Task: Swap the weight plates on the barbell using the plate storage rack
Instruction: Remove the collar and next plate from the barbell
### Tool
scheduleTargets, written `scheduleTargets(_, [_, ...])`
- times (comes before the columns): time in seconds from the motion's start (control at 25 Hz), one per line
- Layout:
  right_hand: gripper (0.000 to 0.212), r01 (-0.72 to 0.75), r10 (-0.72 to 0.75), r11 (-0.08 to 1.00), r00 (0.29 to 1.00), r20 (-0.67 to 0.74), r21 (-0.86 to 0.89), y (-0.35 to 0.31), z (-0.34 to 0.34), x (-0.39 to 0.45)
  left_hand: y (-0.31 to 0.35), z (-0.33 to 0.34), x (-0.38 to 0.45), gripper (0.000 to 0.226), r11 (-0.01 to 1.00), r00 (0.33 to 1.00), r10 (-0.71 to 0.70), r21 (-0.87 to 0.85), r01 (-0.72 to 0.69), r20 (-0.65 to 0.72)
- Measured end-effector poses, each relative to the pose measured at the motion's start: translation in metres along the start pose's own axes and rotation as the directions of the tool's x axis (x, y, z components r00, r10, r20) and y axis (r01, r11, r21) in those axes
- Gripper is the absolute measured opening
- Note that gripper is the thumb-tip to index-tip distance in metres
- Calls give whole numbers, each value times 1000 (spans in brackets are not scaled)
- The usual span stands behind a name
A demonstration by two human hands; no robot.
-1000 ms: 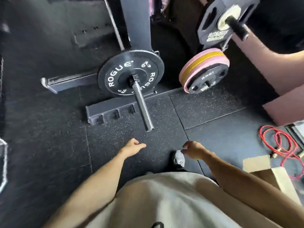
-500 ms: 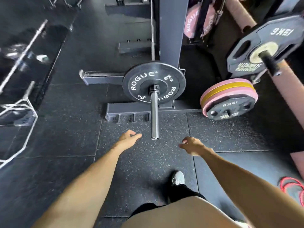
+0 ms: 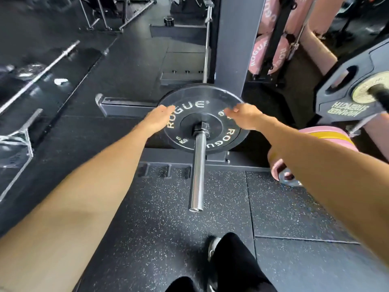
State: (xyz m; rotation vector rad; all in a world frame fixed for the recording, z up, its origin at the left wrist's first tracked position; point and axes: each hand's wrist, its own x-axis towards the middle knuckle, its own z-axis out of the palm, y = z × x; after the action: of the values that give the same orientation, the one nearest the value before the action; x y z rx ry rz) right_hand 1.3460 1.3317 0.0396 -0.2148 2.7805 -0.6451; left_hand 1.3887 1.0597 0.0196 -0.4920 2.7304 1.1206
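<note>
A black ROGUE weight plate (image 3: 202,110) sits on the barbell's steel sleeve (image 3: 196,178), which points toward me. A black collar (image 3: 202,130) sits on the sleeve against the plate's hub. My left hand (image 3: 157,120) reaches over the plate's left side, fingers relaxed, holding nothing. My right hand (image 3: 245,118) reaches over the plate's right side, fingers loosely bent, also holding nothing. On the storage rack at the right hang a black 15 kg plate (image 3: 353,95) on a peg and pink and yellow plates (image 3: 328,133) lower down, partly hidden by my right forearm.
A dark rack upright (image 3: 233,43) stands behind the plate, with its base beam (image 3: 126,106) on the floor. Pink ROGUE plates (image 3: 263,53) hang further back. Another barbell (image 3: 37,74) lies at the left. My shoe (image 3: 212,247) stands on speckled rubber flooring.
Both hands have moved forward from near the sleeve's end up to the two sides of the black plate. The camera has come closer and lower.
</note>
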Motion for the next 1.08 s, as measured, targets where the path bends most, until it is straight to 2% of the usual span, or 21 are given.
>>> scheduleTargets(0.12, [48, 43, -45, 999, 995, -88, -29, 2, 6, 42, 6, 17, 43, 34, 998, 997, 57, -17, -57, -49])
scheduleTargets(0.24, [35, 38, -33, 999, 988, -153, 27, 12, 31, 81, -3, 42, 83, 38, 996, 992, 83, -21, -85, -93])
scheduleTargets(0.48, [43, 114, -126, 990, 980, -157, -85, 25, 94, 135, -39, 89, 137, 53, 991, 985, 135, 1, -136, -110])
scheduleTargets(0.56, [58, 113, -114, 993, 974, -195, -19, 33, 113, 149, -51, 107, 147, 56, 990, 986, 139, -11, -141, -95])
scheduleTargets(0.76, [66, 134, -94, 986, 942, -321, 103, 35, 155, 164, -75, 151, 164, 54, 985, 985, 171, -20, -171, 9])
scheduleTargets(1.08, [58, 78, -9, 971, 956, -295, 224, 41, 194, 163, -90, 178, 172, 31, 960, 965, 262, -108, -259, 7])
